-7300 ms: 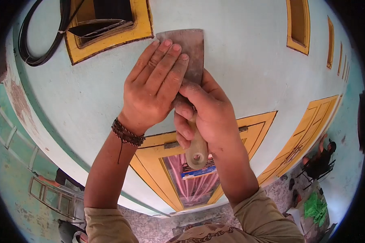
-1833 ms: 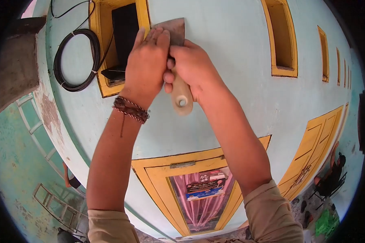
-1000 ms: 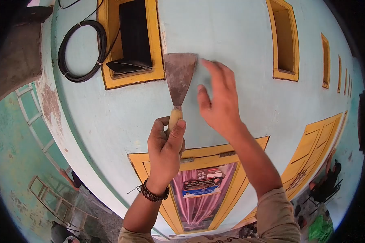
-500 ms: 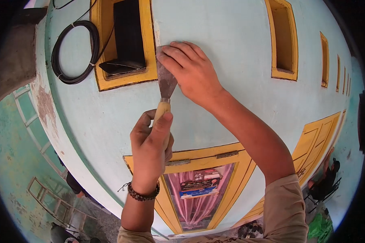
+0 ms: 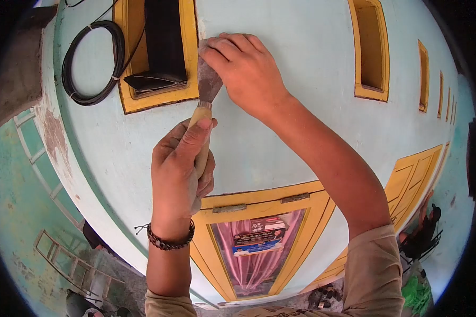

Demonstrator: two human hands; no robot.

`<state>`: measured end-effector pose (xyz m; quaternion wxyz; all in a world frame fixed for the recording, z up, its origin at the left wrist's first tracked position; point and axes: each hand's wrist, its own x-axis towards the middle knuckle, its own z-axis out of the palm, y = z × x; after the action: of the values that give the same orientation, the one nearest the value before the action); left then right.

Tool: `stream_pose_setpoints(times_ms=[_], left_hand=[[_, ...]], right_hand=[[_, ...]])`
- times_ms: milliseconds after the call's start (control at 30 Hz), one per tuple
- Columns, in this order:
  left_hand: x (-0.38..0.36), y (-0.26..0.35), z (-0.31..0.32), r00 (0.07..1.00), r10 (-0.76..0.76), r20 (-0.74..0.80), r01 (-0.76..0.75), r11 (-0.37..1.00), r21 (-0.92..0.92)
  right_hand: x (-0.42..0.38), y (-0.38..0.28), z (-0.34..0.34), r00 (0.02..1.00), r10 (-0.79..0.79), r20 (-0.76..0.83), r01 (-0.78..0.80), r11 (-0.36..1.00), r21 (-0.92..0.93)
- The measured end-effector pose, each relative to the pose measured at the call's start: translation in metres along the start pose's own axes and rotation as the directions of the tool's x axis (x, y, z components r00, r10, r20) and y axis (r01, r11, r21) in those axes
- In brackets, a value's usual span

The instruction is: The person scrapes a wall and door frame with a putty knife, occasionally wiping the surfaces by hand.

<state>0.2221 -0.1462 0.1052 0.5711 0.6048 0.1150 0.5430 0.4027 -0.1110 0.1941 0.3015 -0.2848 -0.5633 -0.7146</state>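
A putty knife [image 5: 209,84] with a pale handle and a grey metal blade lies against the light blue wall [image 5: 296,68], beside the yellow window frame [image 5: 191,58]. My left hand [image 5: 182,164], with a braided bracelet at the wrist, is wrapped round its handle. The fingers of my right hand [image 5: 248,68] press on the upper part of the blade, close to the frame's right edge. The blade's far end is partly hidden by those fingertips.
A coil of black cable [image 5: 94,62] hangs left of the window. Below are a yellow-framed glass pane [image 5: 259,264] with pink curtains and boxes [image 5: 259,236]. Ladders [image 5: 79,272] stand at lower left. A seated person [image 5: 422,232] is at far right.
Both hands and the putty knife have moved slightly up and left. The knife's handle now leans more to the left. The view has shifted a little.
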Motion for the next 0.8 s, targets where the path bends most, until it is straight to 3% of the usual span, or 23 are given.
stream_pose_setpoints(times_ms=[800], left_hand=[[0.024,0.031,-0.002,0.999,0.016,0.034,-0.017,1.000,0.026]], right_hand=[[0.027,0.015,0.005,0.999,0.043,-0.003,-0.043,0.999,-0.024]])
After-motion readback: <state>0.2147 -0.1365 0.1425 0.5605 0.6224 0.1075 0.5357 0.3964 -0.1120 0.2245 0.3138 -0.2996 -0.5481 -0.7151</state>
